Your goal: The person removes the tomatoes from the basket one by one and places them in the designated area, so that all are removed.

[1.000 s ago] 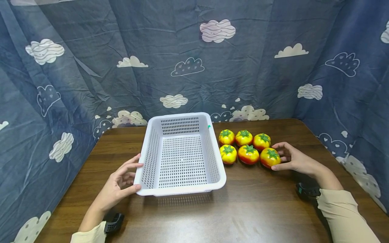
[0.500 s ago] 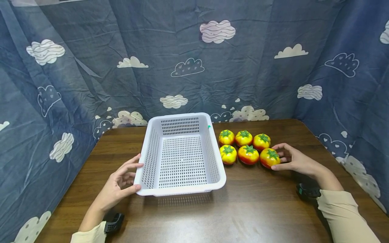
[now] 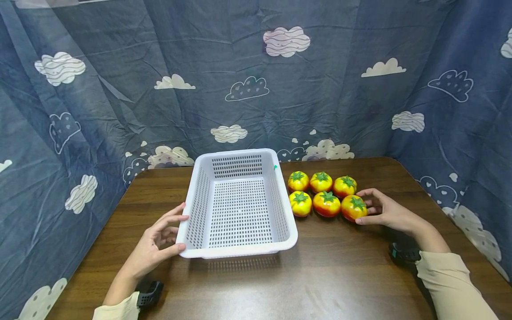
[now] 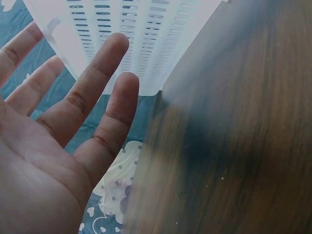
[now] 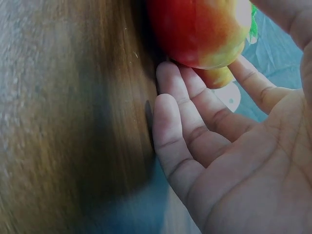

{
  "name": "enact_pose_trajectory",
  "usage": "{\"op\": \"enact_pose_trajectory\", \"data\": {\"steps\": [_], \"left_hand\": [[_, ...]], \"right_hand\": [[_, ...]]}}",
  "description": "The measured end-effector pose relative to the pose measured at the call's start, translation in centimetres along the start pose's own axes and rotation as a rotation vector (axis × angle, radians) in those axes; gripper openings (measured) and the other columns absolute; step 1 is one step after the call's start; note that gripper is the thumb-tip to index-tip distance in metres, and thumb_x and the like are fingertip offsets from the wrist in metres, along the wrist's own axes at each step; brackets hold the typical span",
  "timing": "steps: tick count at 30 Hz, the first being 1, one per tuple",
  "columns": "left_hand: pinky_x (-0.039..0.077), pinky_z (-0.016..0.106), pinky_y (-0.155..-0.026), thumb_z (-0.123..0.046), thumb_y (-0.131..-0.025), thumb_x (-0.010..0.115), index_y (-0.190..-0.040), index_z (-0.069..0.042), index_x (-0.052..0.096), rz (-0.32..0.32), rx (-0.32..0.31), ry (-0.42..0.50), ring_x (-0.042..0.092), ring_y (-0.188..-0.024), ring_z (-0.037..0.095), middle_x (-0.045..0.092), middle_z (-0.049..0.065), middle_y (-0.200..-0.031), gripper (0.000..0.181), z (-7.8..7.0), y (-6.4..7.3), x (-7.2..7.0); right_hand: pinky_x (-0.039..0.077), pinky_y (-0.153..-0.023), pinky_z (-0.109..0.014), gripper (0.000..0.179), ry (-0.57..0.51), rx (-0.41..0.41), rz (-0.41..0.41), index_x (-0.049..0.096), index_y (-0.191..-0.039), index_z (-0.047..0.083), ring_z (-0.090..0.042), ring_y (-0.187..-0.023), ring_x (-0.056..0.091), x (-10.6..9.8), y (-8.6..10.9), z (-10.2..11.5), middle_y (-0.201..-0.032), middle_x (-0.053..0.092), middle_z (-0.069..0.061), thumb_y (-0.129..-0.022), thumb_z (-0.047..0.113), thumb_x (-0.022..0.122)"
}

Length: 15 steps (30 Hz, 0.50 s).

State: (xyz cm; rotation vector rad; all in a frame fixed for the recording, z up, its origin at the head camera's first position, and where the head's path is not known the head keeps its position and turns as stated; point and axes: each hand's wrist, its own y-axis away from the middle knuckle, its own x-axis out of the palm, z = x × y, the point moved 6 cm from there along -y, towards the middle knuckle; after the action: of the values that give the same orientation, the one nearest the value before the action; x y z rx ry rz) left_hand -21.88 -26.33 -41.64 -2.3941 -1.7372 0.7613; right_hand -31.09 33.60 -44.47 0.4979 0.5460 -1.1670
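A white plastic basket with slotted walls stands left of the middle of the table in the head view. My left hand touches its left rim with spread fingertips, the thumb at the near corner; in the left wrist view its fingers extend beside the slotted wall. Two rows of yellow-red toy tomatoes with green leaf tops sit right of the basket. My right hand holds the near-right toy tomato between thumb and fingers. The right wrist view shows the other fingers loosely extended below that tomato.
The other toy tomatoes sit close together, the leftmost ones beside the basket's right wall. The brown wooden table ends at a dark blue cloud-patterned cloth behind and at both sides.
My right hand has shifted slightly left, and the near-right toy tomato with it, closer to its neighbour. My left hand and the basket have stayed put.
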Motion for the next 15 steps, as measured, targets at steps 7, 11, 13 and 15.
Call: {"op": "enact_pose_trajectory", "data": {"steps": [7, 11, 13, 15], "left_hand": [[0.063, 0.032, -0.078, 0.013, -0.087, 0.076, -0.144, 0.000, 0.059, -0.003, 0.002, -0.008, 0.075, -0.106, 0.012, 0.033, 0.016, -0.174, 0.061, -0.08, 0.04, 0.03], [0.063, 0.032, -0.078, 0.014, -0.087, 0.076, -0.144, 0.002, 0.059, -0.004, 0.019, -0.009, 0.075, -0.106, 0.012, 0.032, 0.019, -0.173, 0.061, -0.15, -0.02, -0.03], [0.063, 0.032, -0.079, 0.014, -0.087, 0.076, -0.145, 0.003, 0.058, -0.006, 0.020, -0.012, 0.075, -0.108, 0.011, 0.033, 0.019, -0.173, 0.061, -0.18, -0.02, -0.05], [0.063, 0.031, -0.081, 0.014, -0.087, 0.076, -0.145, 0.002, 0.058, -0.012, 0.015, -0.015, 0.074, -0.110, 0.010, 0.034, 0.018, -0.173, 0.062, -0.26, -0.01, -0.08]], "right_hand": [[0.055, -0.089, -0.019, 0.077, 0.011, -0.001, -0.003, 0.036, -0.154, 0.000, -0.026, -0.117, 0.065, -0.16, 0.18, -0.25, -0.141, 0.059, -0.030, -0.096, 0.022, 0.081], [0.054, -0.088, -0.016, 0.074, 0.026, -0.006, -0.023, 0.037, -0.154, 0.001, -0.031, -0.119, 0.066, -0.42, 0.28, -0.19, -0.141, 0.059, -0.031, -0.098, 0.022, 0.079], [0.053, -0.087, -0.014, 0.072, 0.039, -0.019, -0.038, 0.037, -0.154, 0.000, -0.033, -0.119, 0.067, -0.59, 0.31, 0.00, -0.140, 0.059, -0.031, -0.099, 0.021, 0.078], [0.052, -0.086, -0.013, 0.070, 0.059, -0.024, -0.058, 0.037, -0.154, -0.001, -0.034, -0.119, 0.067, -0.81, 0.36, 0.20, -0.139, 0.060, -0.031, -0.100, 0.022, 0.076]]}}
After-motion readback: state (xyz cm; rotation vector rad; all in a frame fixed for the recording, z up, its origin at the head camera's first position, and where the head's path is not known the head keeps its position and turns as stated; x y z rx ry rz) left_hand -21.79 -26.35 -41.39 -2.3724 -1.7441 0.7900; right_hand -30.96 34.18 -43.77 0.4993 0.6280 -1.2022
